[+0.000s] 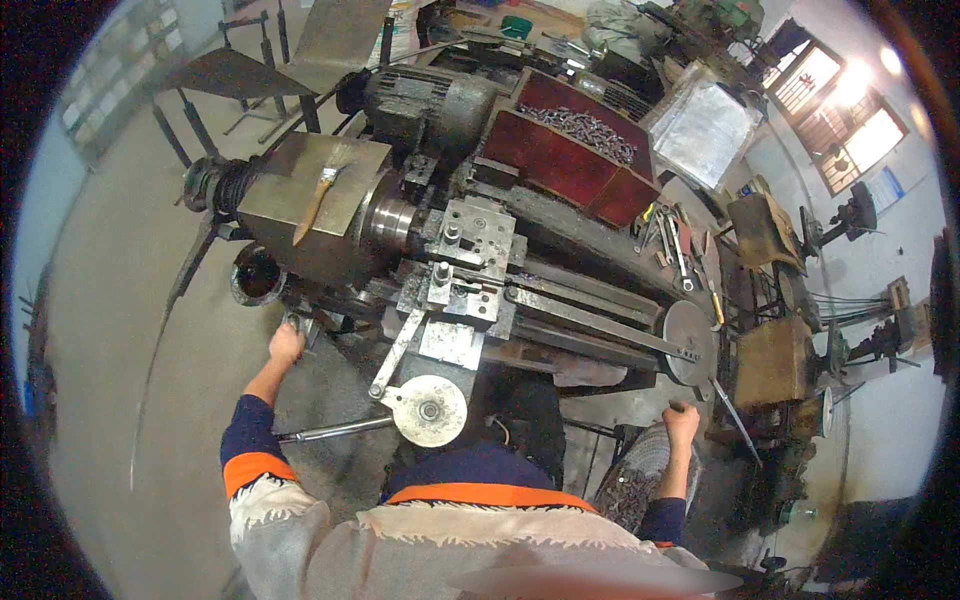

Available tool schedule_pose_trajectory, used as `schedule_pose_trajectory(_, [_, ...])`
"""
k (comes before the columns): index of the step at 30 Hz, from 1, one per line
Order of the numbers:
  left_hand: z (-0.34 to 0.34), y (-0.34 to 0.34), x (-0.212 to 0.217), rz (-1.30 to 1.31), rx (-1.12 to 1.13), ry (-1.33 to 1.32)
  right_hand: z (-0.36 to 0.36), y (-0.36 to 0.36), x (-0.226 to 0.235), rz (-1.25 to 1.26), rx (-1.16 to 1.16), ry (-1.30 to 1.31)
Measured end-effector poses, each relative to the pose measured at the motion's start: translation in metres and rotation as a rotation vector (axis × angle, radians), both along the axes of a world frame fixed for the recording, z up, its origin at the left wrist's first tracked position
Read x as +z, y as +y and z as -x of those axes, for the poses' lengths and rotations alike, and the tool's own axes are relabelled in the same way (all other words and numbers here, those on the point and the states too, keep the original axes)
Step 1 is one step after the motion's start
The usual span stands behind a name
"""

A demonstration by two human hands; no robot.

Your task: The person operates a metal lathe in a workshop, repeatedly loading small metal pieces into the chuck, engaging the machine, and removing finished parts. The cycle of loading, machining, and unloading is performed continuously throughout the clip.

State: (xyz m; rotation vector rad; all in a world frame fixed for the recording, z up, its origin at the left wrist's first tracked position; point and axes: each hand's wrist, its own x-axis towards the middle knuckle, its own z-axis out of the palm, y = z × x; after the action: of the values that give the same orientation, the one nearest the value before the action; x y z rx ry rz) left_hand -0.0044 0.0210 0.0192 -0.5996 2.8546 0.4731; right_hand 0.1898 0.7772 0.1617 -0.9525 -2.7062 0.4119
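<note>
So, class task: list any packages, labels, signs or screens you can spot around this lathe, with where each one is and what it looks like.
Poster: on the white wall, upper right, under the bright windows; small, rectangular, blue.
Sack: at the top edge behind the motor; pale, with coloured print too small to make out.
No screens show, and no labels can be made out on the lathe.

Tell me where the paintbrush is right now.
In the head view, the paintbrush lies on the flat metal cover atop the lathe's left end, up and left of the chuck, beyond the left hand.

dull, oily grey metal lathe [480, 270]; bright smooth metal handwheel [430, 410]; wooden-handled brush [315, 205]; matt concrete floor [120, 300]
</note>
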Motion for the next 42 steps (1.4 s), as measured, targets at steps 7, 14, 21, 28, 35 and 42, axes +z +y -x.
schedule_pose_trajectory(7, [-0.003,-0.040,-0.007,0.181,-0.117,-0.164,0.071,-0.039,0.079,-0.011,0.263,0.122])
schedule_pose_trajectory(14, [-0.022,-0.059,0.124,0.014,-0.145,0.177,0.206,-0.202,0.154,0.148,0.949,0.334])
schedule_pose_trajectory(21, [-0.134,-0.194,0.214,0.387,0.268,0.433,0.290,-0.391,0.149,-0.099,1.514,0.198])
schedule_pose_trajectory(28, [-0.169,-0.043,0.208,0.379,0.411,0.268,0.307,-0.425,0.128,-0.116,1.321,-0.073])
schedule_pose_trajectory(35, [-0.169,-0.010,0.217,0.364,0.259,0.334,0.306,-0.428,0.137,-0.136,1.263,-0.118])
schedule_pose_trajectory(42, [-0.098,0.050,0.275,-0.705,-0.105,0.769,0.265,-0.385,0.165,0.219,1.708,0.522])
